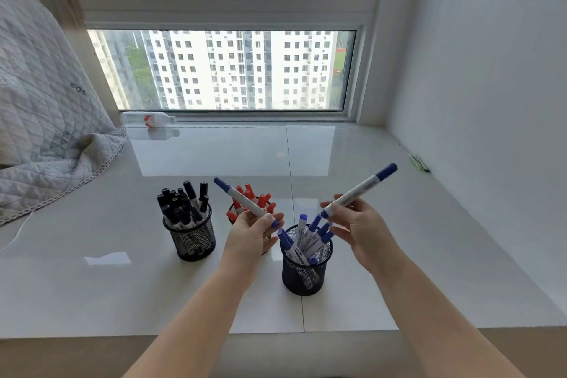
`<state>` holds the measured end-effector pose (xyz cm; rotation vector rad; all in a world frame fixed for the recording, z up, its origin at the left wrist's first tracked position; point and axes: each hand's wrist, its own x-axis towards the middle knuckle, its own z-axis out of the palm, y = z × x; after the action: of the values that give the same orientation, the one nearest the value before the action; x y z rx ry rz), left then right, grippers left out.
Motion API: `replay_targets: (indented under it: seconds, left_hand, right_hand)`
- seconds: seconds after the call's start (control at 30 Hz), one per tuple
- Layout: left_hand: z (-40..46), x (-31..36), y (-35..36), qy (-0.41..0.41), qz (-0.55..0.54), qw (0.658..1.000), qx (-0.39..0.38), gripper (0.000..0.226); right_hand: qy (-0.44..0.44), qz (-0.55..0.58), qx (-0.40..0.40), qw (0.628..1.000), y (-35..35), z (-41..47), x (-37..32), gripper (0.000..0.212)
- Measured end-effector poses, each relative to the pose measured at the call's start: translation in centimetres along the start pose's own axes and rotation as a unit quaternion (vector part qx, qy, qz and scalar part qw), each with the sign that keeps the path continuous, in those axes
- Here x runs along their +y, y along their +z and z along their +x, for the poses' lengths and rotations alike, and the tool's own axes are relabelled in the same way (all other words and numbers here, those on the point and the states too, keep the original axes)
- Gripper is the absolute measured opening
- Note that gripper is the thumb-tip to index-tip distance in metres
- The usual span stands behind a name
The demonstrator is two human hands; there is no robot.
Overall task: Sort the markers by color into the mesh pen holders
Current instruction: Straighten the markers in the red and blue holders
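Note:
Three black mesh pen holders stand on the white windowsill. The left holder [193, 242] is full of black markers [182, 204]. Behind my left hand, the middle holder [233, 211] contains red markers [260, 199]. The right holder [305, 276] has several blue markers [306, 238]. My left hand [251, 235] grips a blue marker [242, 199] that points up and to the left. My right hand [359, 224] pinches another blue marker [362, 187] that slants up to the right, its lower end just above the right holder.
The glossy white sill [383, 224] reaches back to the window. A quilted grey blanket [46, 120] covers the left side. A clear plastic bottle [148, 120] lies at the window's foot. Small green items [418, 162] lie by the right wall. The sill's front edge [92, 335] runs below.

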<state>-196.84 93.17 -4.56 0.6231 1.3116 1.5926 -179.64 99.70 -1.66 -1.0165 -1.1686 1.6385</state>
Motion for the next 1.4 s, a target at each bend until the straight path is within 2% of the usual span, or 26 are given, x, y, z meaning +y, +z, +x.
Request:
replay_targets:
  seconds: [0.07,0.13,0.23,0.3,0.43,0.6,0.73,0.83,0.97,1.03,1.13,1.27,1.33,1.4]
  left_hand:
    - [0.0,-0.2,-0.2,0.052,0.101,0.993,0.021,0.011]
    - [-0.1,-0.4,-0.3,0.092,0.164,0.982,0.036,0.013]
    - [-0.3,-0.4,-0.1,0.117,0.197,0.973,0.033,0.007]
    - [-0.5,-0.7,0.0,0.135,0.229,0.964,0.03,0.013]
    - [-1.2,-0.9,0.2,0.185,0.32,0.928,0.052,0.016]
    - [-1.4,-0.9,0.2,0.202,0.328,0.922,0.045,0.01]
    - [-1.4,-1.1,0.0,0.21,0.346,0.913,0.042,0.012]
    - [-1.4,-1.3,0.1,0.215,0.352,0.91,0.045,0.021]
    - [-1.7,-1.4,0.3,0.222,0.331,0.917,0.034,0.009]
    - [-1.8,-1.4,0.4,0.218,0.324,0.92,0.033,0.009]
    - [-1.9,-1.4,0.5,0.227,0.342,0.911,0.034,0.015]
    - [-1.7,-1.9,0.6,0.253,0.37,0.893,0.041,0.006]
    - [-1.8,-1.9,0.6,0.257,0.362,0.895,0.045,0.014]
    - [-1.8,-1.9,0.7,0.254,0.359,0.897,0.051,0.027]
  right_hand:
    - [-0.035,-0.096,0.039,0.994,0.1,-0.3,0.6,0.012]
    - [-0.053,-0.132,0.056,0.988,0.2,-0.5,1.1,0.007]
    - [-0.076,-0.219,0.076,0.97,0.1,-0.6,1.8,0.013]
    - [-0.093,-0.265,0.078,0.956,0.1,-0.7,2.2,0.015]
    - [-0.137,-0.33,0.074,0.931,-0.1,-0.9,2.9,0.01]
    - [-0.183,-0.356,0.093,0.912,-0.3,-0.8,3.0,0.007]
    - [-0.256,-0.347,0.137,0.892,-0.4,-1.0,3.0,0.024]
    - [-0.296,-0.373,0.127,0.87,-0.5,-1.2,3.2,0.031]
    - [-0.324,-0.401,0.103,0.85,-0.7,-1.2,3.4,0.023]
    - [-0.337,-0.405,0.108,0.843,-0.7,-1.1,3.4,0.023]
    - [-0.326,-0.461,0.082,0.821,-0.7,-1.0,3.9,0.026]
    - [-0.278,-0.51,0.042,0.813,-1.0,-0.5,5.1,0.027]
    - [-0.258,-0.503,0.027,0.824,-1.2,-0.2,5.4,0.03]
    - [-0.22,-0.475,0.009,0.852,-1.3,0.0,5.6,0.035]
